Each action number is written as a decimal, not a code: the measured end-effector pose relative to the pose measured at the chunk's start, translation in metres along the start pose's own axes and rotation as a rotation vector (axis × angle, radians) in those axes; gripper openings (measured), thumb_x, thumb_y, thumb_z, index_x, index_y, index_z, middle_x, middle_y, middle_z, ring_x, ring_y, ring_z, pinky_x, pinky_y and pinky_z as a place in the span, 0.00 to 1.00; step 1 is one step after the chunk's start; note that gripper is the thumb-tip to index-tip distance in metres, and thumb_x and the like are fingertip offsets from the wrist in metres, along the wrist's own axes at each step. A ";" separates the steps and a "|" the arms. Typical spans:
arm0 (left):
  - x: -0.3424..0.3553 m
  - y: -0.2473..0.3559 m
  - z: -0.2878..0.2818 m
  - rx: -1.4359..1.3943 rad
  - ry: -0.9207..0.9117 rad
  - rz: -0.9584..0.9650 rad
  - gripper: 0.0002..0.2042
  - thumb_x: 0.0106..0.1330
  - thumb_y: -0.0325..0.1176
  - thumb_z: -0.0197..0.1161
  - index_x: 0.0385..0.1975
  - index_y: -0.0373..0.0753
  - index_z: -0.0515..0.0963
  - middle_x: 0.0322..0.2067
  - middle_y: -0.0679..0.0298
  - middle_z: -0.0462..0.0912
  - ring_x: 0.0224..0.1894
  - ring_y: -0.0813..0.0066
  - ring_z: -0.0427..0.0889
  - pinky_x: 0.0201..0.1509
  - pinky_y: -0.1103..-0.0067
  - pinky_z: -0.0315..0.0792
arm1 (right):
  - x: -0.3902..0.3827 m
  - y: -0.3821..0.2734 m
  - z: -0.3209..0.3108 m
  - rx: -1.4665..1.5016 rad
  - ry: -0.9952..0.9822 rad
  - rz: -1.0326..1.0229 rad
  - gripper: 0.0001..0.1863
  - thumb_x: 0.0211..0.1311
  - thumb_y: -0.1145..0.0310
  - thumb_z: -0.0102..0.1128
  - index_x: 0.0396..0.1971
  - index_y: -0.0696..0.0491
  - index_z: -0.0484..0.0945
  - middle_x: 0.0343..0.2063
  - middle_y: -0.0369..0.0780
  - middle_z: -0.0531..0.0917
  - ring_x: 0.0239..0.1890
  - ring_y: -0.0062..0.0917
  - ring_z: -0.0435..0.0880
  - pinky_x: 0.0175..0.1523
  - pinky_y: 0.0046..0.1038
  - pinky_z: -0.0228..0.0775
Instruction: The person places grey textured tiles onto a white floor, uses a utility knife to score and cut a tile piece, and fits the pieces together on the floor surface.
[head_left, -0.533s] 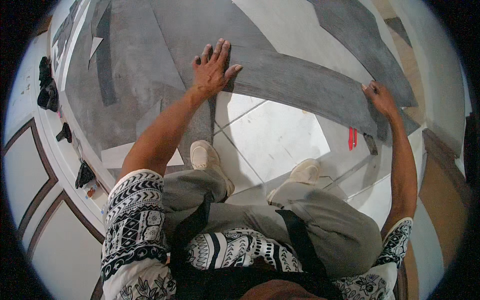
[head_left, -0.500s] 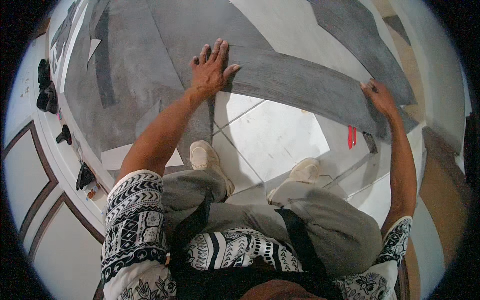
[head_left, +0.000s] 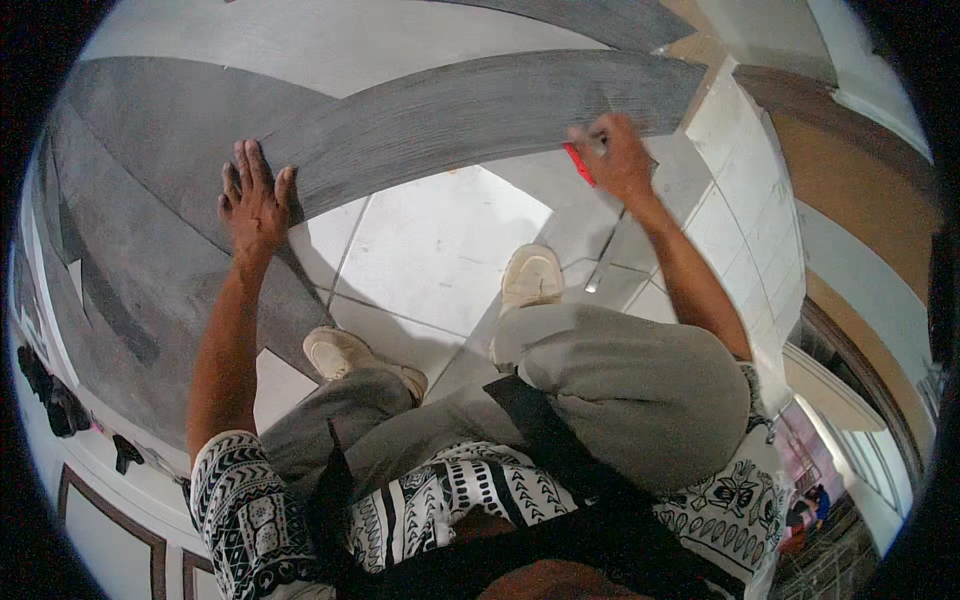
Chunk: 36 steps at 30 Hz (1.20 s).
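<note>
My left hand rests flat, fingers spread, on the near left end of a long dark grey, wood-grained flooring plank. The plank lies across the floor in front of me and looks curved in this view. Near its right end is my right hand, blurred, with its fingers curled in. A red object, perhaps a tool handle, shows beside those fingertips at the plank's near edge. Whether the fingers grip it, or something else, I cannot make out.
White tiles show between my shoes and the plank. Grey sheets cover the left floor, with a pale cut piece by my left shoe. Dark items line the left wall. A brown-edged wall stands at right.
My view has turned to the right. My right hand has left the plank's right edge and come to the red object, which lay on the floor before. The left hand stays on the plank.
</note>
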<state>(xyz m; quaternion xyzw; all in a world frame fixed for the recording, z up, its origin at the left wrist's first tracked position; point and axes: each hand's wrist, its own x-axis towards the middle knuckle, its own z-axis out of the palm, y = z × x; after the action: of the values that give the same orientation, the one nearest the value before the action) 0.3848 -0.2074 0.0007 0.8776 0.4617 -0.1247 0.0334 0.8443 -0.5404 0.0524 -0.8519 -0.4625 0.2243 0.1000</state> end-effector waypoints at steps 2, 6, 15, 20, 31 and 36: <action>0.001 -0.001 0.011 -0.108 0.112 0.081 0.41 0.76 0.69 0.34 0.81 0.51 0.42 0.82 0.61 0.40 0.81 0.45 0.40 0.78 0.44 0.39 | -0.028 -0.003 0.031 -0.021 0.172 -0.033 0.22 0.67 0.55 0.66 0.49 0.58 0.75 0.44 0.51 0.79 0.48 0.48 0.80 0.55 0.45 0.72; -0.011 0.009 0.003 -0.053 -0.051 0.004 0.40 0.77 0.66 0.33 0.81 0.49 0.41 0.82 0.60 0.38 0.81 0.40 0.37 0.78 0.44 0.41 | -0.057 0.009 0.052 -0.024 0.206 0.015 0.26 0.69 0.54 0.66 0.53 0.59 0.69 0.45 0.52 0.79 0.52 0.50 0.78 0.57 0.45 0.72; -0.004 0.017 0.002 -0.050 -0.176 -0.061 0.57 0.62 0.80 0.48 0.81 0.44 0.43 0.81 0.55 0.41 0.81 0.46 0.40 0.78 0.44 0.42 | -0.070 0.031 0.011 -0.008 -0.560 0.196 0.26 0.62 0.69 0.58 0.60 0.63 0.72 0.55 0.57 0.80 0.58 0.51 0.79 0.61 0.45 0.73; -0.021 0.027 0.016 -0.225 0.011 -0.071 0.55 0.65 0.79 0.44 0.80 0.41 0.43 0.80 0.51 0.41 0.81 0.43 0.38 0.80 0.46 0.35 | -0.034 0.024 -0.038 0.055 -0.037 0.307 0.27 0.63 0.56 0.71 0.57 0.56 0.78 0.43 0.50 0.84 0.45 0.44 0.84 0.54 0.43 0.74; -0.034 0.014 -0.004 -0.209 -0.003 0.121 0.74 0.34 0.92 0.54 0.81 0.49 0.42 0.81 0.57 0.41 0.81 0.47 0.37 0.81 0.47 0.31 | -0.088 0.089 0.016 -0.176 0.070 0.187 0.24 0.74 0.53 0.59 0.50 0.61 0.69 0.45 0.56 0.72 0.50 0.53 0.74 0.56 0.50 0.67; -0.023 0.017 -0.019 -0.172 -0.028 0.149 0.72 0.35 0.92 0.53 0.81 0.51 0.43 0.81 0.60 0.44 0.81 0.48 0.40 0.81 0.49 0.35 | -0.109 0.111 -0.008 -0.165 0.030 0.227 0.24 0.73 0.52 0.60 0.45 0.61 0.70 0.39 0.52 0.72 0.45 0.48 0.73 0.52 0.47 0.66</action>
<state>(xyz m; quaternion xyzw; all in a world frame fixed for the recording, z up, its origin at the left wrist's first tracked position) 0.3898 -0.2325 0.0242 0.9015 0.4036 -0.0940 0.1243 0.8793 -0.6919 0.0492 -0.9074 -0.3784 0.1828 0.0102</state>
